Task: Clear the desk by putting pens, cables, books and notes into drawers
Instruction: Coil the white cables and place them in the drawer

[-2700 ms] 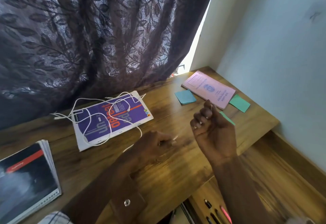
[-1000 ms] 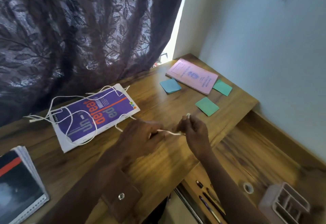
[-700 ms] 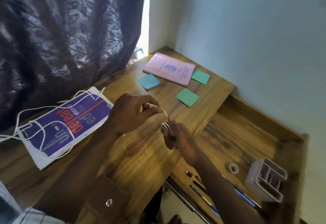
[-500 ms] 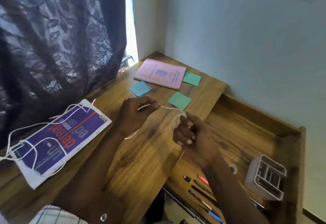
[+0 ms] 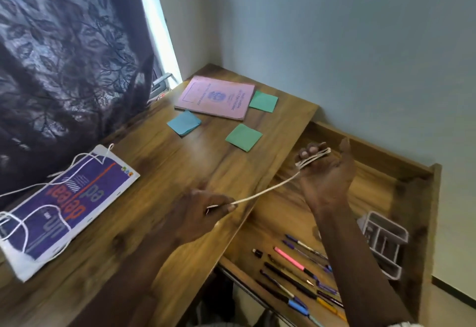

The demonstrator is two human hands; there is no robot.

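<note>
Your left hand (image 5: 206,213) pinches the white cable (image 5: 265,191) between thumb and fingertips, low over the desk (image 5: 167,167). From there the cable runs taut up to your right hand (image 5: 327,174), raised above the open drawer (image 5: 373,190), where several turns are wound round the curled fingers (image 5: 310,151), thumb out. More of the cable lies looped over the purple book (image 5: 64,203) at far left. Pens (image 5: 291,257) lie in the drawer.

Wood-grain desk (image 5: 159,169) – smooth, glossy purple book cover (image 5: 64,205), matt paper notes (image 5: 243,137), lacy curtain (image 5: 64,64)
</note>
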